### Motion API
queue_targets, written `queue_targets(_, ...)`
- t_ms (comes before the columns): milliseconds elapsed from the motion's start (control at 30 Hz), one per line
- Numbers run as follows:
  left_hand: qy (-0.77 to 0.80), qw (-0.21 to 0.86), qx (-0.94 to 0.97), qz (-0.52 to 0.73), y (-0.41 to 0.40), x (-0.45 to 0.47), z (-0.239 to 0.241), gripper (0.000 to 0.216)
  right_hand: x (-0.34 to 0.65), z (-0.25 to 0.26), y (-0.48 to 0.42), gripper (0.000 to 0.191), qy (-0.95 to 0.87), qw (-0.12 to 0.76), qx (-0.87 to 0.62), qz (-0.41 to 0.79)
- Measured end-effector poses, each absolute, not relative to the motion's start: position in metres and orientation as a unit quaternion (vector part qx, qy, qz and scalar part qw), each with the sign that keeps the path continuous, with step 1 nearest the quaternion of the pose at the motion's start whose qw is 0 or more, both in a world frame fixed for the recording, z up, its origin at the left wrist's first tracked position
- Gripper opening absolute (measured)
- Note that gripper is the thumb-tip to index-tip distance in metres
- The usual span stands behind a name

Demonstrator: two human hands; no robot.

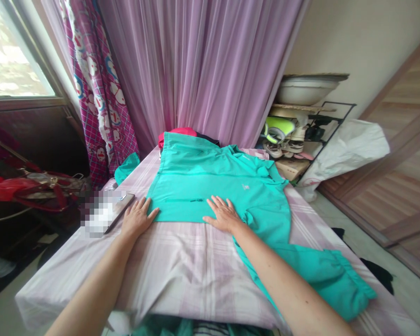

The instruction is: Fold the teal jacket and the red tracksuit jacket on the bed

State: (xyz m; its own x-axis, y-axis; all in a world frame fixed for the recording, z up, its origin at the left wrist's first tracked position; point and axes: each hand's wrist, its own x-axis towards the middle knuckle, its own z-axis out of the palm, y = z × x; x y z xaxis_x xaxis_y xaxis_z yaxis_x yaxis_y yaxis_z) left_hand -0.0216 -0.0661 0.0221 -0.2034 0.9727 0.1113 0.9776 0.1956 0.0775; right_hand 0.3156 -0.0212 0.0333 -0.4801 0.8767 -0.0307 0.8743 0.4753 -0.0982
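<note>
Smoothing the near side of the turquoise jacket (192,184) looks like the step in hand; the jacket lies spread in the middle of the plaid tablecloth (87,284), hem to the left, collar to the right, with one sleeve (329,270) trailing toward the near right and passing beneath the right forearm; the left hand (138,218) is palm down at the near corner of the hem, its fingers parted and its thumb on the fabric; the right hand (224,215) rests flat by the near edge, fingers fanned, close to the pocket zip (198,200); the two hands are well apart, and neither appears clamped on anything; a phone (122,207) lies just left of the left hand, partly blurred out, and a red cloth (182,131) sits beyond the jacket at the far side; the next move seems to call for light, even pressure, keeping the near edge straight, then attention to the sleeve, whose loose, rumpled length could easily drag the body askew
</note>
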Motion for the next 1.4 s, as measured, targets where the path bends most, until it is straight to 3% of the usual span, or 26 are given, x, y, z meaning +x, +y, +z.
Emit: queue_targets(1400, -0.783, 0.024, -0.617, -0.075, -0.0723, -0.0185, 0.0264, 0.062, 0.3162, 0.0291, -0.0227, 0.075, -0.856, 0.034, -0.514, 0.042)
